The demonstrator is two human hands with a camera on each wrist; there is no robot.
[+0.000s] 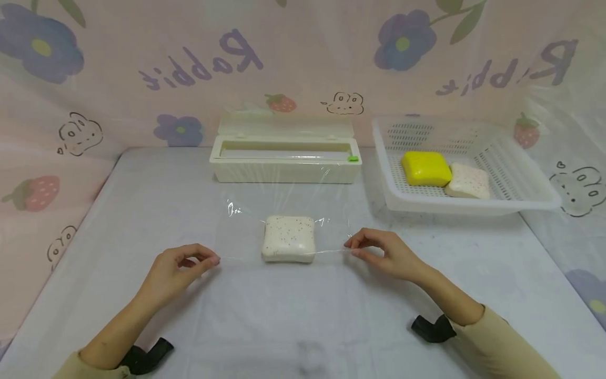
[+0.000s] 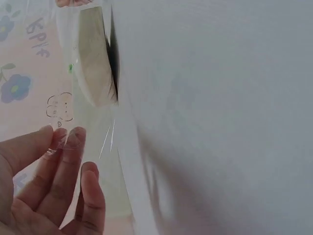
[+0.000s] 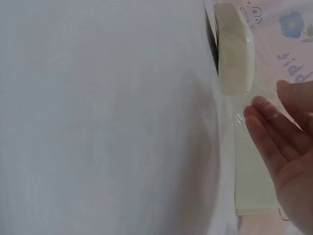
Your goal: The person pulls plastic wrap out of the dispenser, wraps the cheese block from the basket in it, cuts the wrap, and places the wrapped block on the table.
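A clear sheet of cling film (image 1: 232, 210) stretches from the cream dispenser box (image 1: 284, 172) toward me. It passes over a cream, dark-speckled, soap-like bar (image 1: 289, 237) on the table. At the film's near left corner, my left hand (image 1: 177, 268) pinches the edge between thumb and fingertips; crumpled film (image 2: 73, 139) shows there in the left wrist view. My right hand (image 1: 390, 255) holds the near right corner the same way, a taut film edge running from its fingertips across the bar's front. Both hands are just above the table, one on each side of the bar.
The box's lid (image 1: 284, 126) stands raised, with a roll (image 1: 284, 154) inside and a green slider (image 1: 353, 158) at the right. A white perforated basket (image 1: 473, 205) at the back right holds a yellow bar (image 1: 426, 168) and a speckled bar (image 1: 467, 180). Printed curtains surround the table.
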